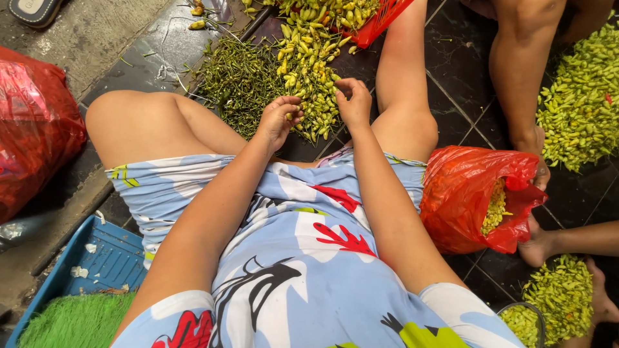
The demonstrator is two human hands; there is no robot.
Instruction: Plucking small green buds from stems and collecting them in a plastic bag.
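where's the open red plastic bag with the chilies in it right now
In the head view, the open red plastic bag lies on the dark tiled floor at the person's right side, against the right knee, with another person's foot right beside it.

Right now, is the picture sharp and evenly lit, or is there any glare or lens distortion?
Head view: sharp on both hands, left hand and right hand, over the chili pile; bright, soft light; glare on the red plastic bag and dark tiles; wide-angle stretching toward the edges.

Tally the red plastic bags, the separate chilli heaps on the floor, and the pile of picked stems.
Red plastic bags: 2
Yellow-green chilli heaps: 3
Green stem pile: 1
Total: 6
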